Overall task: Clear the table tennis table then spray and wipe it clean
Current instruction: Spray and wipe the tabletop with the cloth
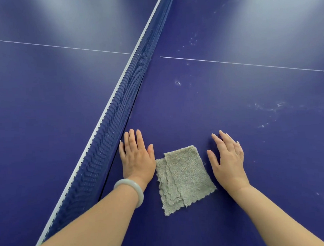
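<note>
Head view: cloth (184, 179) parked between two flat hands, nothing gripped yet.

Wet specks could easily get missed further out on the table (251, 137), since the folded cloth is left lying idle close to the net (109, 125). Left hand (137, 159) is laid flat just beside the cloth's left edge, maybe touching; right hand (228, 160) is spread open just off its right edge, fingers relaxed.

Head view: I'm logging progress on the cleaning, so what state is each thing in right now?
Cloth: folded, flat on the table, held by neither hand.
Left hand: open, fingers straight, beside the cloth.
Right hand: open, right of the cloth.
Table: white flecks and smears showing.
Net: up, in place.
</note>
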`<state>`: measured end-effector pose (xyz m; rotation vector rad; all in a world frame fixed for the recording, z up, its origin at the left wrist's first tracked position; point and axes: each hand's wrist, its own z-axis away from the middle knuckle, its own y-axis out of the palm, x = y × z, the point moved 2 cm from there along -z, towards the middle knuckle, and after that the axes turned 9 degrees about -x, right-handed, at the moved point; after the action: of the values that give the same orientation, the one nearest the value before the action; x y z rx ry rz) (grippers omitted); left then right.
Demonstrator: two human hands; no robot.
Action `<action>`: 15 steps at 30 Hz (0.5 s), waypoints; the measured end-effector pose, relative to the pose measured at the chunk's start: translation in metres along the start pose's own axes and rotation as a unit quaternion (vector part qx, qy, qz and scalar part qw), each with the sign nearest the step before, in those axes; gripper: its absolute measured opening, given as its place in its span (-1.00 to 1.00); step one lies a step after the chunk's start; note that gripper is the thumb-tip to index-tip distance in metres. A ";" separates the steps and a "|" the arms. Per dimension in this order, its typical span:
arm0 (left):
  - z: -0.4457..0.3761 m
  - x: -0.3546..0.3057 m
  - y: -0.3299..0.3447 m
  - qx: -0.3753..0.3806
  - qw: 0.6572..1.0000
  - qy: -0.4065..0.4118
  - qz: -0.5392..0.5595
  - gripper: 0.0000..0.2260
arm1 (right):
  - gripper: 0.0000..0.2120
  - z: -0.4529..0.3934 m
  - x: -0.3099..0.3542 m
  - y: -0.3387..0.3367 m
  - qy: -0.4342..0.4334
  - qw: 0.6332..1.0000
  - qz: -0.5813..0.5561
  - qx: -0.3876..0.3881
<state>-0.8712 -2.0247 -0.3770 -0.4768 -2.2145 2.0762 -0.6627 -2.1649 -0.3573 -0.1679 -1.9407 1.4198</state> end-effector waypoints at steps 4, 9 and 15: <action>-0.001 0.001 0.006 -0.024 1.000 0.002 -0.019 -0.42 | -0.56 0.025 0.050 0.007 -0.214 0.977 -0.004 0.005; 0.000 0.000 0.004 -0.031 0.999 -0.004 -0.011 -0.42 | -0.50 0.027 0.037 0.027 -0.338 0.932 0.075 0.104; 0.000 -0.003 0.003 -0.021 1.000 -0.005 -0.017 -0.42 | -0.45 -0.063 -0.019 0.015 0.006 0.991 0.125 0.041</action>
<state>-0.8682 -2.0250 -0.3795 -0.4307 -2.2602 2.0238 -0.6144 -2.1191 -0.3703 -0.3913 -1.8978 1.6536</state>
